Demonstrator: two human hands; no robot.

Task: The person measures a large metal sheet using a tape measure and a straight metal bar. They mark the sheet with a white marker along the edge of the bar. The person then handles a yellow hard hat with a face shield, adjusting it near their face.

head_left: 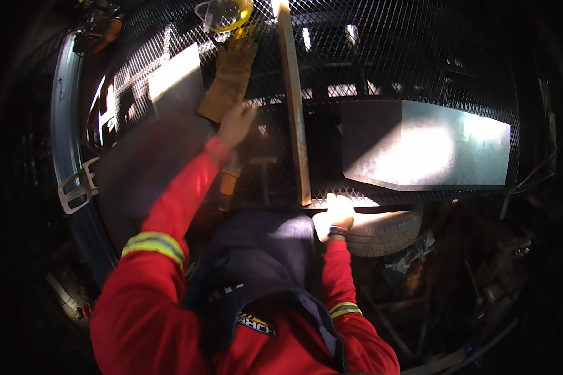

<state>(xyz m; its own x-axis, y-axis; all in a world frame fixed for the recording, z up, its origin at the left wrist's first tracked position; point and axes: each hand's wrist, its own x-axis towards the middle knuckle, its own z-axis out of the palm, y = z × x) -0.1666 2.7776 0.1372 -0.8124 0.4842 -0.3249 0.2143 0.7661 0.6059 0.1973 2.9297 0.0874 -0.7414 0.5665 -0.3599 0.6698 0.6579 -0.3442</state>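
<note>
Figure: the person's clothing as seen from the head camera. Both arms were covered by long red sleeves; each sleeve carried a reflective band, yellow-green with a grey centre stripe, around the upper arm; the cuffs ended snugly at the wrists. The left hand (236, 123) and the right hand (338, 212) were bare, without gloves; a narrow band in dark and light colours ringed the right wrist. A dark navy hood or neck cloth hung over the chest; a small patch with yellow and white markings sat beneath it on the red garment.
</note>
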